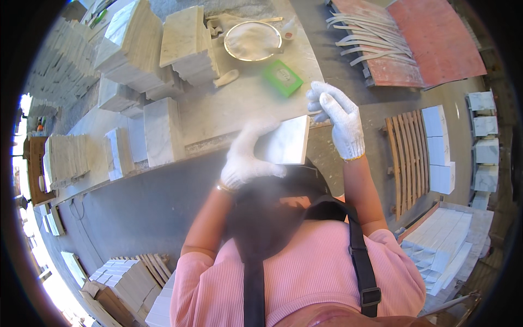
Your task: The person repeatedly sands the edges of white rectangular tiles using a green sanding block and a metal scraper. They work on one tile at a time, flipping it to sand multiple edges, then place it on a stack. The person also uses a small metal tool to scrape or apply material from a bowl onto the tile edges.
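A white marble tile (291,140) with faint grey veining is tilted over the near edge of the work table (204,106). My left hand (239,158), in a white knit glove, grips it from the left, thumb along the near side and fingers at the far side. Just beyond the tile's right corner my right hand (343,122), gloved too, is raised with fingers curled and pinched together; whatever may be between them is too small to make out. Near the hands on the table lie a green box (282,78) and a round bowl (251,59) of white powder or paste.
Stacks of marble tiles (188,41) crowd the table's left part, with a single block (163,133) near its front edge. A pale tool (226,78) lies by the bowl. Right of the table stand a red board (444,41) with strips and a wooden pallet (406,163).
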